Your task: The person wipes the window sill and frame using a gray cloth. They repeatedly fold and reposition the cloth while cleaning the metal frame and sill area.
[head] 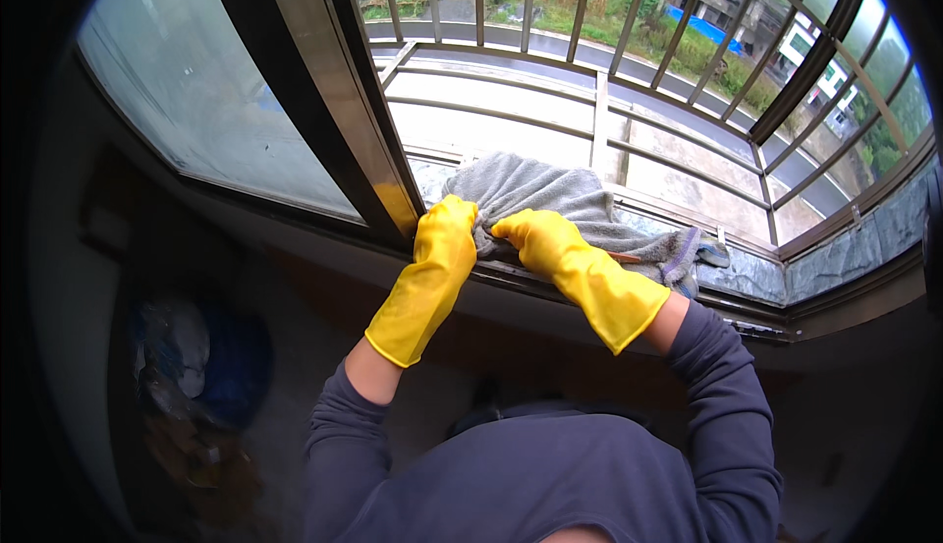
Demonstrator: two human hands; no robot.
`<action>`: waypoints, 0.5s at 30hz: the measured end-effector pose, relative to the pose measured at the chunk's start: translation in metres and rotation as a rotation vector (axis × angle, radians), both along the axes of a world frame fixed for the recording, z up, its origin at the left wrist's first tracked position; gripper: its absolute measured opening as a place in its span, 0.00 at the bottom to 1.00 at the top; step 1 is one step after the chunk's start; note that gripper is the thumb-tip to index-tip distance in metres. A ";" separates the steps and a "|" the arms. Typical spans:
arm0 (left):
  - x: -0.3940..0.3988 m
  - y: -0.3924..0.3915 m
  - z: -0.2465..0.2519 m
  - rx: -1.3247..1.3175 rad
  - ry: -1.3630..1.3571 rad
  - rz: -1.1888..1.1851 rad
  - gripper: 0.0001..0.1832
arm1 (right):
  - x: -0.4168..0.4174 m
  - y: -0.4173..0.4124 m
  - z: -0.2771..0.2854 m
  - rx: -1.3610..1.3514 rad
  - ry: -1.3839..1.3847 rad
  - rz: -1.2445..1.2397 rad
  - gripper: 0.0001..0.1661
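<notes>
A grey cloth (545,193) lies bunched over the window sill and its metal track. My left hand (446,237), in a yellow rubber glove, grips the cloth's gathered left part beside the sliding window frame (368,108). Close to its right, my right hand (556,248), gloved the same way, pinches the bunched cloth with curled fingers. A thin orange-brown strip (625,256) shows past my right glove against the cloth; what it belongs to is hidden. The cloth's right end, with a purple stripe, trails along the sill (744,278).
A glass pane (214,101) stands at the left. Metal security bars (527,5) enclose the ledge outside, with a road beyond. On the dark floor at lower left are a blue container (236,366), plastic bags (177,344) and cardboard-like pieces (199,454).
</notes>
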State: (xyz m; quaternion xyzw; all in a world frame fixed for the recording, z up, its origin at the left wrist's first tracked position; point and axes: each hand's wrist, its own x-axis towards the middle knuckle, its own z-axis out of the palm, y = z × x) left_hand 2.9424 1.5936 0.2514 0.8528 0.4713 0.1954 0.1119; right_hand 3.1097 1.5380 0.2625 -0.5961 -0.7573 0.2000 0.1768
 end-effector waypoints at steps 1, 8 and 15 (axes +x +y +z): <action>0.006 0.006 0.012 0.030 0.041 -0.001 0.12 | 0.002 0.007 -0.017 0.213 0.387 -0.034 0.17; 0.061 0.086 0.142 0.203 -0.798 -0.168 0.12 | 0.088 0.018 0.009 0.312 1.021 -0.633 0.16; 0.046 0.039 0.154 0.038 -0.064 -0.180 0.24 | 0.110 -0.051 0.016 0.028 1.124 -0.532 0.17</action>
